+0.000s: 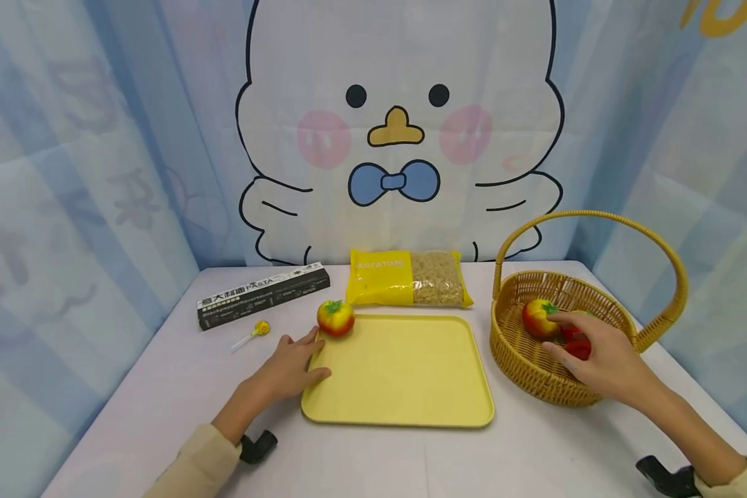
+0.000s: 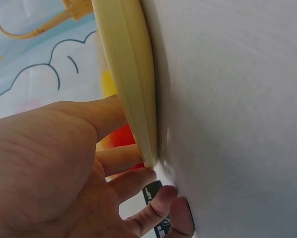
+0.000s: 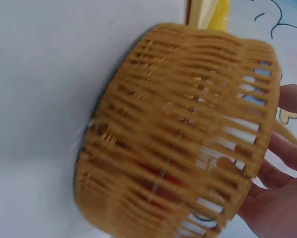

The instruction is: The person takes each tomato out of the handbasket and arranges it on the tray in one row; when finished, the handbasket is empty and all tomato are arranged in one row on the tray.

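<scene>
In the head view my left hand (image 1: 292,366) rests at the left edge of the yellow tray (image 1: 404,370), its fingers spread. The left wrist view shows the thumb over the tray's rim (image 2: 131,79) and the outer fingertips near the table. Beside those fingers, a red-yellow toy fruit (image 1: 335,318) with a green leafy top sits at the tray's far left corner. My right hand (image 1: 606,356) reaches over the wicker basket (image 1: 519,373), thumb and fingers apart. Inside it lie a similar red-yellow toy fruit (image 1: 538,318), near the fingertips, and red items (image 1: 577,348) partly hidden by the hand.
A black pasta box (image 1: 264,297) lies at the back left, with a yellow-wrapped lollipop (image 1: 260,328) in front. A yellow bag of pasta (image 1: 407,279) lies behind the tray. The basket's tall handle (image 1: 675,277) arches above it. Printed curtains (image 1: 398,221) enclose the table.
</scene>
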Tool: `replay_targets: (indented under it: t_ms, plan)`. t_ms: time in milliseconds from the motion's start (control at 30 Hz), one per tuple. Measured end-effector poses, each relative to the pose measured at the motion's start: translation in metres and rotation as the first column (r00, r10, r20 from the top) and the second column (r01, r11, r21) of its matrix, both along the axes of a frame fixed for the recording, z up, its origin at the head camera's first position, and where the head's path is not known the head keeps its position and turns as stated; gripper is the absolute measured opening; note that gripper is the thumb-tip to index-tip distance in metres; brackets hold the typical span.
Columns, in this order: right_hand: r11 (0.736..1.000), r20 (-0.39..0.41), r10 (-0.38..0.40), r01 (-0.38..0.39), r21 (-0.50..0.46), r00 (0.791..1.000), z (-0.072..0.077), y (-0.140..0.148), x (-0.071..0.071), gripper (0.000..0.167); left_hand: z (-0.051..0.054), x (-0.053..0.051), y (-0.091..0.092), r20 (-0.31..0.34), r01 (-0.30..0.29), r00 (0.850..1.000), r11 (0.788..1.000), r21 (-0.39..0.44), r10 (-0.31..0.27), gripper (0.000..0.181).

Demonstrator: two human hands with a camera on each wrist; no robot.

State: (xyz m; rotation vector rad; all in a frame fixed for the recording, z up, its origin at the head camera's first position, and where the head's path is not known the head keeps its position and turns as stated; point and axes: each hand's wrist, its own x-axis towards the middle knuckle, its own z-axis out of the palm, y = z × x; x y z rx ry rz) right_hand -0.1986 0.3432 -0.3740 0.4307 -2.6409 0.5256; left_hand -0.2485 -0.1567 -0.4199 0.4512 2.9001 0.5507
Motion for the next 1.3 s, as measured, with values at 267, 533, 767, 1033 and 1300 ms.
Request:
replay_targets:
  t_ms: [267,533,767,1033,1300]
  plan:
    - [0.997,0.097,-0.06,0.054,0.057,0.994,0.0,0.028,-0.002,0.056,-0.003,-0.002,-0.001,0.004,0.0,1.0,1.0,-0.011,0.0,0.066]
    - [0.992,0.137,-0.06,0.044,0.117,0.989,-0.001,0.041,-0.002,0.053,-0.002,-0.001,-0.001,0.004,0.009,1.0,1.0,-0.006,-0.009,0.066]
    - [0.987,0.174,-0.052,0.024,0.159,0.983,-0.002,0.046,-0.004,0.048,-0.001,0.0,0.0,0.005,0.006,1.0,1.0,-0.011,-0.006,0.065]
    - [0.988,0.281,-0.055,0.012,0.154,0.958,0.002,0.044,-0.009,0.053,-0.001,0.0,-0.001,0.007,-0.001,1.0,1.0,-0.013,0.001,0.065]
    - [0.987,0.357,-0.071,0.015,0.158,0.932,0.004,0.042,-0.015,0.064,0.0,0.0,0.0,0.012,-0.001,1.0,1.0,-0.013,0.001,0.066]
